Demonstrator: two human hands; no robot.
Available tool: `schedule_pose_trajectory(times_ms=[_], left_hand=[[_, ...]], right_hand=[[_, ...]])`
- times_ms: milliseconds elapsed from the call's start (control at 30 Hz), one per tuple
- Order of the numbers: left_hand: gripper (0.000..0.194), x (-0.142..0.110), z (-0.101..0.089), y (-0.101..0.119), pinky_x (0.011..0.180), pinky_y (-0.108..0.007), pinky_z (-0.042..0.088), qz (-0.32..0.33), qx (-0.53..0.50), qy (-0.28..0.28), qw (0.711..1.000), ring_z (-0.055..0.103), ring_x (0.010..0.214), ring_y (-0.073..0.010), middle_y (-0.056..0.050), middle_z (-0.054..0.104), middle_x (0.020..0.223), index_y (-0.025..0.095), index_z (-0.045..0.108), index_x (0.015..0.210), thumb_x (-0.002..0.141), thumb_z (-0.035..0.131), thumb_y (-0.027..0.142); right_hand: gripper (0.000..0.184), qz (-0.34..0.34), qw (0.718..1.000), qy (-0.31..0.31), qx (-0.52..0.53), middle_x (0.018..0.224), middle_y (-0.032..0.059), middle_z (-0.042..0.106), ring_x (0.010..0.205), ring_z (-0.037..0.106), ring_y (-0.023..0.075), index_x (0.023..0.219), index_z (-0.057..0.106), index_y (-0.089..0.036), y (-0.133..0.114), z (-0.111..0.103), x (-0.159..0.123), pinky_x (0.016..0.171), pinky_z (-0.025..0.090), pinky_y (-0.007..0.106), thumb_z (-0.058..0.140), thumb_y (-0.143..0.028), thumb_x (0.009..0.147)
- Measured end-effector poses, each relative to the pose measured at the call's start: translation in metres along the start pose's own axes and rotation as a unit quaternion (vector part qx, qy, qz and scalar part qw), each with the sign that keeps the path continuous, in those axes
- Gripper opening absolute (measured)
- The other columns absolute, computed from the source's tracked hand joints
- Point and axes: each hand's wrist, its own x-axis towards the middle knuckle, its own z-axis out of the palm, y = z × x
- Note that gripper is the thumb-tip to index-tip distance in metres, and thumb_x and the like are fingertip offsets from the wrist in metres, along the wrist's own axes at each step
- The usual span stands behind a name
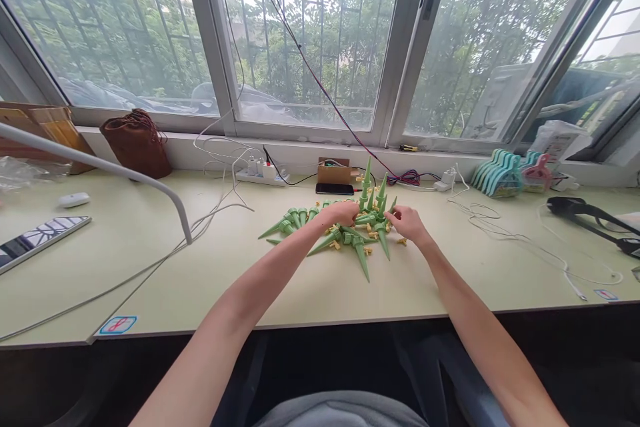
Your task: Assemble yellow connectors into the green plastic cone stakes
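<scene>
A pile of green plant watering spikes (361, 257) with small yellow valves (336, 245) lies on the table, several pointing upward and others flat. My left hand (344, 213) is closed at the middle of the pile; its fingertips are turned away, so whatever they grip is hidden. At the pile's right side, my right hand (407, 221) pinches with thumb and fingers at a green watering spike (393, 204) whose tip points up. One yellow valve (402, 241) lies just below this hand.
Behind the pile are a black phone (335, 189), a small cardboard box (334, 172) and a power strip (263, 175). A grey curved bar (165, 190) and cables cross the left side. Teal hangers (499, 173) and black headphones (593, 217) are at right.
</scene>
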Motion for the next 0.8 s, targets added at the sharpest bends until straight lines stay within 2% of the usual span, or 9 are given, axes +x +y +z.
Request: schedule_pose_trajectory(times_ms=[233, 433, 500, 600, 667, 733, 800], left_hand=[[0.005, -0.006, -0.007, -0.003, 0.070, -0.025, 0.048, 0.016, -0.032, 0.064, 0.997, 0.061, 0.079, -0.0191, -0.005, 0.070, 0.082, 0.018, 0.069, 0.075, 0.071, 0.067, 0.016], [0.017, -0.011, -0.018, -0.006, 0.073, -0.024, 0.047, 0.029, -0.090, 0.179, 0.979, 0.063, 0.077, -0.0156, -0.005, 0.072, 0.083, 0.015, 0.075, 0.086, 0.084, 0.059, 0.022], [0.021, -0.011, -0.023, -0.005, 0.072, -0.025, 0.047, 0.018, -0.129, 0.235, 0.963, 0.062, 0.073, -0.0151, -0.005, 0.072, 0.078, 0.013, 0.075, 0.086, 0.086, 0.058, 0.024], [0.022, -0.010, -0.033, 0.001, 0.067, -0.024, 0.046, 0.015, -0.227, 0.329, 0.917, 0.059, 0.066, -0.0134, -0.004, 0.070, 0.072, 0.012, 0.075, 0.084, 0.086, 0.060, 0.028], [0.022, -0.009, -0.040, 0.009, 0.066, -0.024, 0.044, 0.027, -0.250, 0.375, 0.892, 0.057, 0.064, -0.0125, -0.004, 0.070, 0.071, 0.012, 0.073, 0.084, 0.086, 0.059, 0.028], [0.022, -0.006, -0.043, 0.019, 0.065, -0.024, 0.043, 0.038, -0.239, 0.397, 0.886, 0.055, 0.063, -0.0122, -0.003, 0.068, 0.068, 0.012, 0.073, 0.085, 0.087, 0.058, 0.028], [0.023, -0.001, -0.044, 0.028, 0.065, -0.024, 0.042, 0.056, -0.220, 0.391, 0.892, 0.052, 0.060, -0.0123, -0.002, 0.066, 0.065, 0.012, 0.072, 0.085, 0.088, 0.056, 0.027]], right_hand=[[0.034, 0.007, 1.000, 0.011, 0.013, 0.063, 0.0046, 0.063, 0.061, 0.055, 0.0170, 0.065, 0.053, -0.021, -0.004, -0.002, -0.003, 0.062, 0.039, 0.028, 0.054, -0.051, 0.082], [0.036, -0.016, 1.000, -0.010, 0.013, 0.063, 0.0055, 0.063, 0.062, 0.054, 0.0175, 0.060, 0.047, -0.021, -0.004, 0.003, -0.002, 0.060, 0.038, 0.028, 0.051, -0.050, 0.081], [0.036, -0.018, 1.000, -0.017, 0.012, 0.062, 0.0046, 0.061, 0.061, 0.053, 0.0169, 0.059, 0.045, -0.022, -0.005, 0.005, -0.002, 0.060, 0.037, 0.028, 0.050, -0.050, 0.082], [0.037, -0.027, 0.999, -0.025, 0.013, 0.060, 0.0030, 0.058, 0.059, 0.050, 0.0162, 0.059, 0.040, -0.022, -0.008, 0.008, -0.003, 0.060, 0.037, 0.028, 0.049, -0.049, 0.083], [0.037, -0.036, 0.999, -0.028, 0.017, 0.058, 0.0019, 0.056, 0.058, 0.047, 0.0158, 0.059, 0.038, -0.023, -0.011, 0.010, -0.004, 0.060, 0.037, 0.028, 0.048, -0.048, 0.084], [0.038, -0.039, 0.998, -0.031, 0.026, 0.057, 0.0010, 0.054, 0.057, 0.045, 0.0154, 0.060, 0.037, -0.023, -0.013, 0.011, -0.005, 0.060, 0.037, 0.028, 0.048, -0.049, 0.085], [0.039, -0.035, 0.998, -0.033, 0.037, 0.057, 0.0010, 0.054, 0.057, 0.046, 0.0155, 0.060, 0.038, -0.023, -0.015, 0.013, -0.005, 0.060, 0.037, 0.028, 0.048, -0.050, 0.086]])
